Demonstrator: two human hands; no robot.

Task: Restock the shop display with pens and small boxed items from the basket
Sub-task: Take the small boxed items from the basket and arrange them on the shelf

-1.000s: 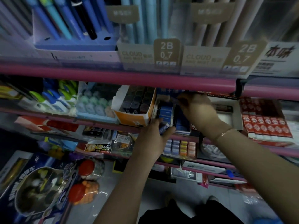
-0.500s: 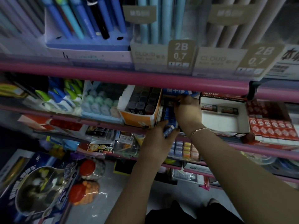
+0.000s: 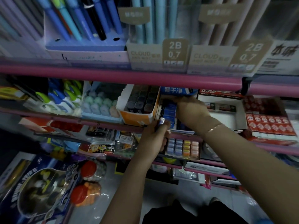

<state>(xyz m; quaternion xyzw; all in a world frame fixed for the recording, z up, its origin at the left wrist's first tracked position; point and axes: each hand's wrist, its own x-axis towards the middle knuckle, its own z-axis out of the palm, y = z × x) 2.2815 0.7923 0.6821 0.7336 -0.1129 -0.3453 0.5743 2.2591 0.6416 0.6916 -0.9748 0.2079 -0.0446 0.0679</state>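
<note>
My left hand grips several small blue boxed items just below the front lip of the middle shelf. My right hand reaches under the pink rail into a blue display box, its fingers down among the rows of small blue boxes standing there. What its fingertips hold is hidden and blurred. Blue and black pens stand in a holder on the top shelf. No basket is in view.
An orange tray of dark ink boxes sits left of my right hand; a white half-empty box and red packets sit right. A pink shelf rail crosses overhead. Pastel erasers lie below. Jars and a boxed toy stand low left.
My right hand has drawn left and deeper into the blue display box. My left hand has stayed under the shelf lip with its small boxes. The view has shifted slightly.
</note>
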